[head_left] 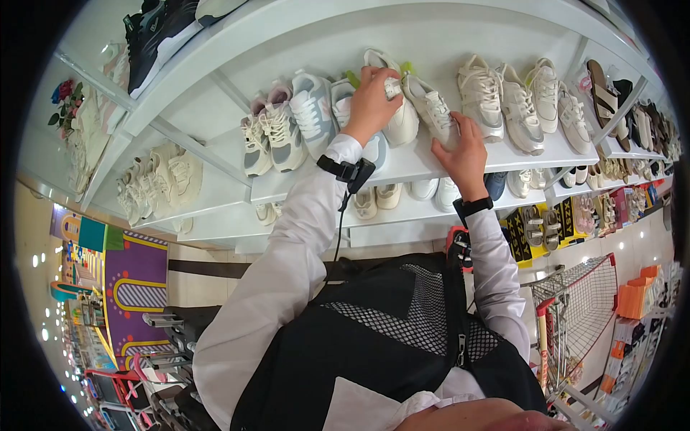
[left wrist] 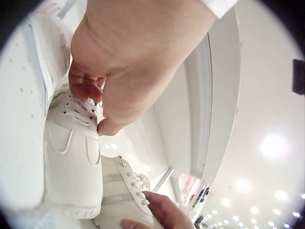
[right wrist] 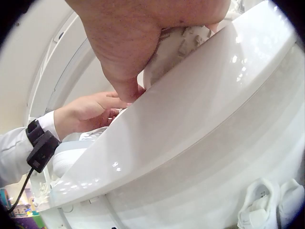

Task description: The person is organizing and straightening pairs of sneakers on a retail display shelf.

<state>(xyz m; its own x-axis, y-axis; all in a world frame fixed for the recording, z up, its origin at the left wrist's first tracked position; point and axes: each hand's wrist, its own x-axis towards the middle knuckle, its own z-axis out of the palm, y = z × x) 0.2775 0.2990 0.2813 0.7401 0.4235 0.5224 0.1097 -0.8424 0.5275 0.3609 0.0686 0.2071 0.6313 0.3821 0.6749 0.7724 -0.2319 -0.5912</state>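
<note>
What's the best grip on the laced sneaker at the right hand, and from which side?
Probably across the toe end of the sneaker, coming from the front of the shelf: the toe points outward, so thumb and fingers can straddle it, as the right hand does. The left hand, on the neighbouring shoe, crowds the other approach.

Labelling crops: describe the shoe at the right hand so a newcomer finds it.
In the head view, find the white shelf across the upper middle, with its row of sneakers. Just left of the gap in that row sits an off-white lace-up sneaker. Only this one has the right hand around its toe.
</note>
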